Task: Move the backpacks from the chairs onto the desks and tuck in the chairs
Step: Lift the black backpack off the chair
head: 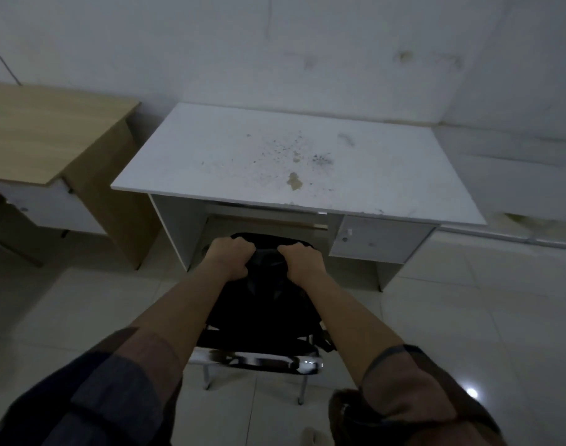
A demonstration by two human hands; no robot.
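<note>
Down at center frame, left hand (229, 257) and right hand (300, 263) both clutch the top of the black backpack (262, 304) sitting on the chair (255, 360), probably to hoist it onto the white desk (294, 162) just above.

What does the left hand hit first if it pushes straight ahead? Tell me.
Probably the white desk: the left hand, gripping the black backpack top, points into the opening under the desktop. Depth there is unclear, so the front edge or recess may come first.
</note>
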